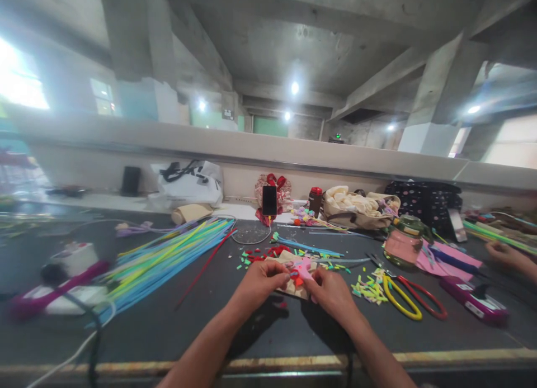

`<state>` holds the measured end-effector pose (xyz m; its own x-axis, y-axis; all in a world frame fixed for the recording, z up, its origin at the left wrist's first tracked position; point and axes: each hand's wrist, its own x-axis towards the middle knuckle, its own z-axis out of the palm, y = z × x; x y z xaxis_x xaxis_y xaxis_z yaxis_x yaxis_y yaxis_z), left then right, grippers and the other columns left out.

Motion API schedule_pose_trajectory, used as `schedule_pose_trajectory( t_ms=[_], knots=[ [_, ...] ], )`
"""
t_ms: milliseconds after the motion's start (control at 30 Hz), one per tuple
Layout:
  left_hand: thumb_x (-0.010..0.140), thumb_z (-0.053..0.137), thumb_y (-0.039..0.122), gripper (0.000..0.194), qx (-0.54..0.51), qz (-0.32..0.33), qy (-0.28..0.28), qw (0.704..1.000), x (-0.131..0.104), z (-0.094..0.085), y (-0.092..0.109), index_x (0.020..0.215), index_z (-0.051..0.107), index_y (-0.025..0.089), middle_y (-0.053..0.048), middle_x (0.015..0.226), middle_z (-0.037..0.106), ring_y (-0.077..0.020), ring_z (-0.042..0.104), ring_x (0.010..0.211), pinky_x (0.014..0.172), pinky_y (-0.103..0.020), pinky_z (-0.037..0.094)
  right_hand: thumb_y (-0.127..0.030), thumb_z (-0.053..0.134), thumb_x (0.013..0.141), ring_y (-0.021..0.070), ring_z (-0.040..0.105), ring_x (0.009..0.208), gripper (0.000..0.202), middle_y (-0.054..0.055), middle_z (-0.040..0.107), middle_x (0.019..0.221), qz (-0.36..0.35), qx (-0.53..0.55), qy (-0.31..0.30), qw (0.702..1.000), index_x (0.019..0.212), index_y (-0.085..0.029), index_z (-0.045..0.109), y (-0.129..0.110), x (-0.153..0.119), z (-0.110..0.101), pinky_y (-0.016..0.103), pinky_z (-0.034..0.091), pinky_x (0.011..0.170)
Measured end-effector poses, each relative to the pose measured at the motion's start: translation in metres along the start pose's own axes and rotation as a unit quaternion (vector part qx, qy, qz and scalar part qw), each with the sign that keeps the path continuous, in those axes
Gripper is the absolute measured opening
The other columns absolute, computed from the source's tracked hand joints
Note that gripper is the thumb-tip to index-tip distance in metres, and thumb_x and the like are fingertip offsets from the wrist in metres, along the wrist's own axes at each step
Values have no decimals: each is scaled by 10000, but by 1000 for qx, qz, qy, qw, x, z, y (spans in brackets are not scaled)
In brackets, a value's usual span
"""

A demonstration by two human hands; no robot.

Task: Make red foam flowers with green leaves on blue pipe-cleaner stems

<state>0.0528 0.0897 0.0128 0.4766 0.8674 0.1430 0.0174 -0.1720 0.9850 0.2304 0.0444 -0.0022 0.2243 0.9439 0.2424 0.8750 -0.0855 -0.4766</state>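
A small pink hot glue gun [302, 265] is between my hands, over a piece of cardboard [297, 290]. A clear glue stick [346, 260] seems to run out of its back to the right. My right hand [333, 292] is closed at the lower end of the gun's handle. My left hand [265, 279] pinches at the gun's front end; what its fingertips hold is too small and hidden to name. Something red-orange [298, 278] shows just below the gun. Red and green clippings [255, 256] lie behind my left hand.
Colourful pipe cleaners [168, 259] lie at left, with a purple power strip [62, 290] beyond. At right are yellow-green clippings [369, 287], red-and-yellow-handled pliers [400, 301], a jar [403, 242] and a purple device [474, 299]. A phone [269, 200] stands behind. Another person's hand [509, 256] is far right.
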Motion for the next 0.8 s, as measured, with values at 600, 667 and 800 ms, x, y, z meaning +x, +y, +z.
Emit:
schedule_pose_trajectory(
  t_ms=[600,667,800],
  knots=[
    [582,591,241,126,67,-23,13,997,7,2,-19,503,622,148,24,436,582,-102,444,428,450,-209,309,-357,506,693,115,488,403,254,-22,559,411,27,174,31,984,525,-172,551,1,5,-9,197,309,425],
    [568,610,253,132,62,-28,13,998,7,3,-19,492,625,147,20,427,589,-106,453,421,448,-213,311,-369,509,686,106,449,363,254,-37,515,382,31,220,42,974,533,-170,550,0,9,-13,199,302,404],
    [536,657,264,141,34,-42,19,998,7,2,-21,472,622,144,23,406,585,-95,434,393,428,-212,291,-407,510,680,94,377,317,265,-66,423,352,38,316,72,945,581,-163,544,-2,17,-27,204,276,359]
  ],
)
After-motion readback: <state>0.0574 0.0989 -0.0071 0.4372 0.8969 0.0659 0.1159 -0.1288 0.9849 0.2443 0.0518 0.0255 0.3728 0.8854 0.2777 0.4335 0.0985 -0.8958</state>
